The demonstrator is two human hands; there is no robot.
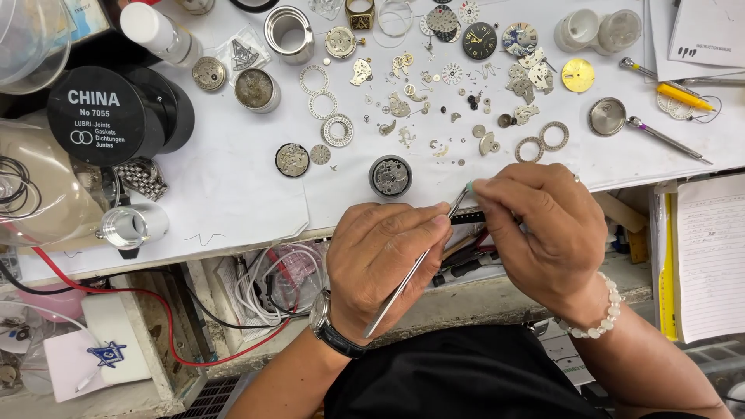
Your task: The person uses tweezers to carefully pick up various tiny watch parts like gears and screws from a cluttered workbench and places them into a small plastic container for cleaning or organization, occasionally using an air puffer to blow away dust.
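Hands [466,240] with tweezers [411,271]; watch movement [389,175] just beyond, loose parts [434,101] scattered.

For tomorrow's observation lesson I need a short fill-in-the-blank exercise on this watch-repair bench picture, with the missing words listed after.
1. The left hand holds metal ______ that point toward the right hand.
2. A wristwatch with a dark strap sits on the ______ wrist.
3. The bead bracelet on the right wrist is ______ in colour.
4. The dark watch dial lies on the ______ sheet covering the bench.

Missing words: tweezers; left; white; white
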